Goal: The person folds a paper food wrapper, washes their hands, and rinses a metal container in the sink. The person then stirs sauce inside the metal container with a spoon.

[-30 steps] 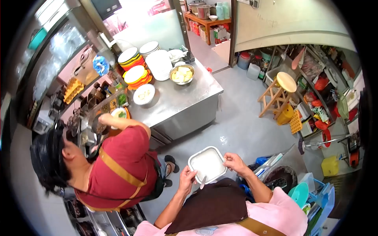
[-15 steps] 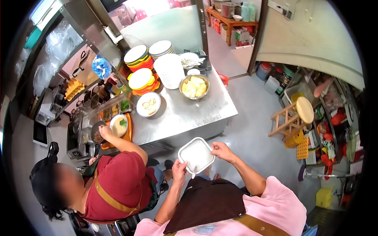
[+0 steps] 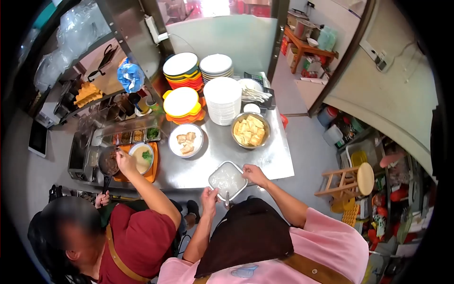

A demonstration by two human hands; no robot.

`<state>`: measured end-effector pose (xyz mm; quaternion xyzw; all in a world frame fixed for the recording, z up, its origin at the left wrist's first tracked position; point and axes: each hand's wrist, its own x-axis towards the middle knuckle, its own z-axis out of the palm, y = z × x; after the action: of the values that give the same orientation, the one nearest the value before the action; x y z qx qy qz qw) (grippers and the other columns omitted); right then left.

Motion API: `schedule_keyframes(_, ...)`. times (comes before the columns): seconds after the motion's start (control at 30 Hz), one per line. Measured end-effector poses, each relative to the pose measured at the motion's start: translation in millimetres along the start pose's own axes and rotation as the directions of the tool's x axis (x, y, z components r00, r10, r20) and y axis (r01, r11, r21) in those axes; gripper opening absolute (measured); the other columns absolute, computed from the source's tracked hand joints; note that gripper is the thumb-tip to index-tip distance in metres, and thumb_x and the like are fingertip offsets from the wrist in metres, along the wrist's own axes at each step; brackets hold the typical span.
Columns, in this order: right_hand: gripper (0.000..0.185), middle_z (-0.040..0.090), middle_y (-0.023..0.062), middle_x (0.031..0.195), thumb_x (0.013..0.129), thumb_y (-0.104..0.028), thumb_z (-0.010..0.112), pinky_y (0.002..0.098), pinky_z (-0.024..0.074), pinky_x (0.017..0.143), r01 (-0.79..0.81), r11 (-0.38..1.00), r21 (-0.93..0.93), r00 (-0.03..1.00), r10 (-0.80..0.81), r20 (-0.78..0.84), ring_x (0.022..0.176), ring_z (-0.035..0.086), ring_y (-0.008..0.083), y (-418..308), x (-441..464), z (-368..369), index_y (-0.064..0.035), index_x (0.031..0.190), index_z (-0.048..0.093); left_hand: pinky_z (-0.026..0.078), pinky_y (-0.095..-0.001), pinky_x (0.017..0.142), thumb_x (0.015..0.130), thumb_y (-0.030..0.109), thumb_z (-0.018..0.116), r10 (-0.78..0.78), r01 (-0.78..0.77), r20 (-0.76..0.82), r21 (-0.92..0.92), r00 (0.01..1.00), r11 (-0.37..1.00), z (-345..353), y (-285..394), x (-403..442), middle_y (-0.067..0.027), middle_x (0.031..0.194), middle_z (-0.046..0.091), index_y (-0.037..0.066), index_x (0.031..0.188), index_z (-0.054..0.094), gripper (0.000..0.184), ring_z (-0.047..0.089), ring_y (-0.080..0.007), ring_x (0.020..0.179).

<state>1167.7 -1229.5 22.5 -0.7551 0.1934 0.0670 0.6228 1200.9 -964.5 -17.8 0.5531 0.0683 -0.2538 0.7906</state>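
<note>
Both my hands hold a white square tray at the edge of the steel counter. My left hand grips its lower left side, beside a spoon that leans over the near rim. My right hand pinches the right corner. Something whitish and glossy lies in the tray. Beyond it on the counter are a steel bowl of yellow chunks and a white bowl with browned pieces.
At the left a co-worker in a red shirt holds a dark pan near a bowl of pale soup. Stacked white plates and orange-rimmed bowls stand farther back. A wooden stool is at the right.
The view has turned and come nearer the counter. My hands have carried the tray from over the floor to the counter's edge. The co-worker's hand stays at the pan.
</note>
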Motion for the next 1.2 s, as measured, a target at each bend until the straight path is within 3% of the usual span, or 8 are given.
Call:
schedule_keyframes(0.4,0.011,0.062,0.0018,0.075,0.079,-0.009,0.069,0.0259,0.0447,0.064,0.117,0.972,-0.205,0.993,-0.108,0.054,0.071,0.055,0.0088,9,132,-4,-0.0021,0.086,0.065,0.047,-0.0285,0.052,0.096,0.018,0.067,0.038,-0.06,-0.176,-0.123,0.984,0.991,22,-2,60,-0.0011,0.068,0.052,0.011,0.084,0.045,0.026,0.053,-0.0128,0.055)
schedule_keyframes(0.53,0.013,0.069,0.0129,0.081,0.082,-0.007,0.064,0.0359,0.0519,0.071,0.296,0.88,-0.371,0.93,-0.354,-0.098,0.076,0.067,0.0255,-10,131,-7,-0.0006,0.092,0.067,0.049,-0.0295,0.053,0.097,0.017,0.066,0.048,-0.087,-0.258,-0.141,0.965,0.986,42,-3,63,-0.002,0.069,0.054,0.011,0.085,0.045,0.025,0.054,-0.0134,0.055)
schedule_keyframes(0.57,0.014,0.07,0.0165,0.089,0.084,-0.01,0.062,0.041,0.0533,0.074,0.354,0.858,-0.372,0.903,-0.417,-0.103,0.082,0.068,0.0339,-32,116,-8,-0.003,0.095,0.068,0.049,-0.0299,0.053,0.097,0.017,0.066,0.045,-0.088,-0.287,-0.14,0.957,0.986,45,-8,65,-0.0022,0.069,0.054,0.01,0.085,0.045,0.025,0.054,-0.0135,0.055)
schedule_keyframes(0.73,0.024,0.069,0.0143,0.097,0.088,-0.023,0.066,0.0461,0.0525,0.072,0.509,0.637,-0.58,0.847,-0.249,0.469,0.085,0.067,0.0371,-81,47,-10,-0.0109,0.109,0.065,0.05,-0.0281,0.051,0.098,0.016,0.065,0.029,-0.108,-0.377,-0.192,0.926,0.975,65,-22,73,-0.0038,0.072,0.057,0.009,0.087,0.045,0.024,0.059,-0.0142,0.056)
schedule_keyframes(0.87,0.025,0.068,0.0144,0.091,0.088,-0.024,0.066,0.0497,0.0518,0.07,0.612,0.567,-0.552,0.77,-0.266,0.58,0.084,0.067,0.0377,-63,36,-9,-0.0081,0.107,0.059,0.05,-0.0279,0.05,0.099,0.017,0.063,0.034,-0.127,-0.39,-0.216,0.92,0.968,78,-22,71,-0.0044,0.074,0.059,0.009,0.09,0.046,0.021,0.061,-0.0147,0.057)
schedule_keyframes(1.0,0.017,0.066,0.017,0.087,0.09,-0.017,0.063,0.0506,0.0514,0.069,0.663,0.576,-0.479,0.74,-0.41,0.533,0.082,0.065,0.04,-37,61,-11,-0.0048,0.101,0.06,0.05,-0.0276,0.049,0.1,0.016,0.062,0.075,-0.173,-0.402,-0.213,0.913,0.962,83,-22,70,-0.0048,0.074,0.06,0.009,0.089,0.045,0.021,0.061,-0.0152,0.055)
schedule_keyframes(1.13,0.012,0.065,0.0189,0.087,0.091,-0.015,0.06,0.0496,0.0522,0.069,0.625,0.624,-0.469,0.779,-0.54,0.319,0.08,0.065,0.0403,-65,91,-27,-0.0043,0.094,0.063,0.049,-0.0275,0.048,0.099,0.017,0.062,0.047,-0.14,-0.43,-0.187,0.902,0.972,87,-19,68,-0.0039,0.073,0.059,0.01,0.087,0.045,0.022,0.06,-0.0158,0.054)
schedule_keyframes(1.2,0.013,0.065,0.0192,0.087,0.092,-0.016,0.059,0.0489,0.0529,0.069,0.649,0.551,-0.524,0.757,-0.538,0.372,0.078,0.066,0.0402,-69,105,-35,-0.0038,0.093,0.064,0.05,-0.0273,0.048,0.099,0.019,0.063,0.042,-0.138,-0.445,-0.184,0.894,0.973,88,-21,67,-0.003,0.071,0.058,0.01,0.086,0.045,0.023,0.06,-0.0152,0.055)
